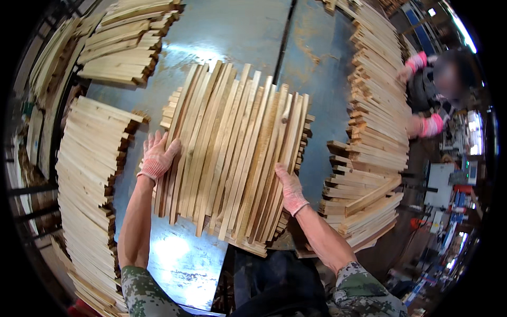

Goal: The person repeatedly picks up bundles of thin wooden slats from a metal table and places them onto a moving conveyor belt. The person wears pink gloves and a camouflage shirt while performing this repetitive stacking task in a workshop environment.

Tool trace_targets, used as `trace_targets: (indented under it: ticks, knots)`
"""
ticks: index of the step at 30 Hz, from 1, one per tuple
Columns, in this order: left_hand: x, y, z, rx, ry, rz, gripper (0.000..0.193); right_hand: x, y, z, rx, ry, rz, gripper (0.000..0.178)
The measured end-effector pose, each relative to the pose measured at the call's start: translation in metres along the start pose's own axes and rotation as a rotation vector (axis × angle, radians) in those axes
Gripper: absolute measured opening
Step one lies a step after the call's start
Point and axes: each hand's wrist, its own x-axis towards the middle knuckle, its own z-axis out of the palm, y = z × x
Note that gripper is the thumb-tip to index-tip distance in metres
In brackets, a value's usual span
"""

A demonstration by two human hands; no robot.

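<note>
A wide layer of pale wooden strips [227,148] lies in front of me on top of more strips, its ends uneven. My left hand [158,156], in a pinkish-white glove, is at the layer's left edge. Its fingers are spread and its thumb touches the outermost strips. On the opposite edge, my right hand [291,190], gloved alike, grips the outer strips with the thumb on top; its other fingers are mostly hidden. The strips lean slightly to the right at their far ends.
Long rows of stacked strips line the metal table [232,31] at left [87,185] and right [377,116]. Another stack [127,42] lies at the far left. Beyond the right row, a person with pink cuffs [433,125] has hands at the strips. Machinery stands farther right.
</note>
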Motion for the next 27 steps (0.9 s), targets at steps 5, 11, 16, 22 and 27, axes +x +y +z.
trace_targets:
  ticks: [5,11,16,22,27]
  knots:
    - [-0.015,0.017,-0.015,-0.233,-0.025,0.038,0.073,-0.002,0.003,0.006,-0.004,0.133,0.094,0.153]
    - [-0.019,0.029,-0.022,-1.1,-0.275,-0.157,0.044,-0.008,-0.005,0.005,0.142,0.024,0.078,0.155]
    - [-0.04,0.032,-0.023,-1.164,-0.299,-0.193,0.052,-0.016,-0.014,-0.005,0.207,-0.074,0.03,0.094]
    - [-0.134,0.045,-0.031,-1.234,-0.152,-0.071,0.073,-0.073,-0.036,-0.03,0.223,-0.162,-0.052,0.058]
    - [-0.255,0.076,-0.044,-1.22,0.077,-0.041,0.085,-0.126,-0.037,-0.08,0.222,-0.381,-0.228,0.047]
